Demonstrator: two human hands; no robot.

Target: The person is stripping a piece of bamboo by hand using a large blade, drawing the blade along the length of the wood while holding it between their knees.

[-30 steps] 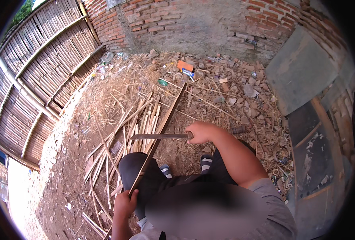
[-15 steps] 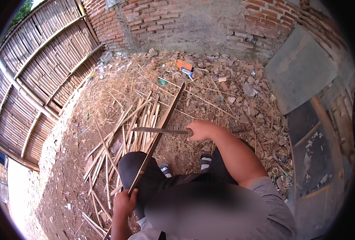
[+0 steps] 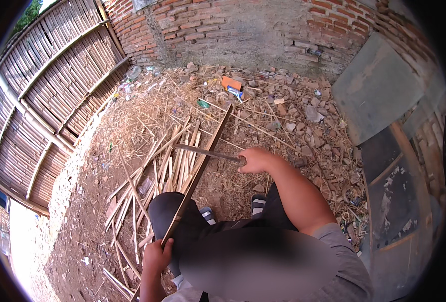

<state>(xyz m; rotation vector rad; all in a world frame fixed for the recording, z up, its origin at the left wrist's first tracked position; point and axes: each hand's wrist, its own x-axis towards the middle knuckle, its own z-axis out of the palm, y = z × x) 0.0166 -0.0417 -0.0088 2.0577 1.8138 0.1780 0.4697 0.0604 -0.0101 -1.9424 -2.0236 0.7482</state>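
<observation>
– Okay, where was the wooden strip [image 3: 197,176] versus the left hand [image 3: 157,255]?
– Clamped in it, and it ran forward and rightward from there.
– Right hand [image 3: 257,160]?
– Gripped a knife [image 3: 205,151], which pointed left across the strip.

Dull metal blade [image 3: 195,150], woody strip [image 3: 194,180]
Left of the strip, woody slats [image 3: 182,168]; beyond it, rough brick wall [image 3: 243,40].

From the right hand [image 3: 255,161], there is room to pass over bare soil [image 3: 222,185] toward eight o'clock; toward nine, the machete [image 3: 225,157] and long bamboo strip [image 3: 196,178] block the way, slats [image 3: 171,163] pile beyond, and rubble [image 3: 319,133] clutters two o'clock.
</observation>
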